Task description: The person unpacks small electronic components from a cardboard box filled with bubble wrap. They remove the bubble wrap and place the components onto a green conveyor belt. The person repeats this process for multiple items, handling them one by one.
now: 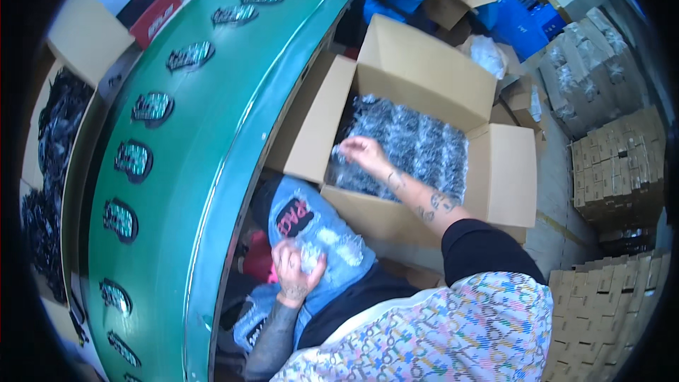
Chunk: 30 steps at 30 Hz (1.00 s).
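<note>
Clear packet (310, 257), long axis indistinct, is gripped by left fingers (286, 255); whether right fingers (353, 144) pinch anything, I cannot tell.

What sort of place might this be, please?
Most likely a packing area in a factory or warehouse: a green conveyor bears a row of similar items, a large open carton holds clear-wrapped pieces, and stacked boxes stand at the right.

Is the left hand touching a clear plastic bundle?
Touching. The head view shows the left hand holding the clear plastic bundle between fingers and thumb.
</note>
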Motion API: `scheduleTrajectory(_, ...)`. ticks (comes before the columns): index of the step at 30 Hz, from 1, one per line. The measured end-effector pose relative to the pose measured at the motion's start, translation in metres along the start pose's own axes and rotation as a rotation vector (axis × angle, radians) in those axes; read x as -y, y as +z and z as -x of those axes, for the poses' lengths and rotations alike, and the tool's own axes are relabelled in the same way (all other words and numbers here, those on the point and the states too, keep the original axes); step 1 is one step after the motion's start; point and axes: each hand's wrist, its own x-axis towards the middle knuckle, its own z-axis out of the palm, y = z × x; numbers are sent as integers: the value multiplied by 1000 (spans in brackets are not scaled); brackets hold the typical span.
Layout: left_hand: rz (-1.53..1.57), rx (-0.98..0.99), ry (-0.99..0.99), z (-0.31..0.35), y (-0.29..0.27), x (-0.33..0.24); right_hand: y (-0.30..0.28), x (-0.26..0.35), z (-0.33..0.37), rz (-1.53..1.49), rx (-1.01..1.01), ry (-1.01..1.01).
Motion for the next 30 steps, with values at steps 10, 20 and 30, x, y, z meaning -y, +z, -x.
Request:
scheduleTrajectory(10, 142, -38, -53, 2, -4, -6, 6, -5, -1, -848, -77, 162)
scheduleTrajectory(20, 618, 345, -462, -44, -11, -25, -7, 57, 27, -1290, -22, -10)
scheduleTrajectory(30, 1607, -81, -1119, -54, 23, -37, 54, 138, 133, 79, 476, -376)
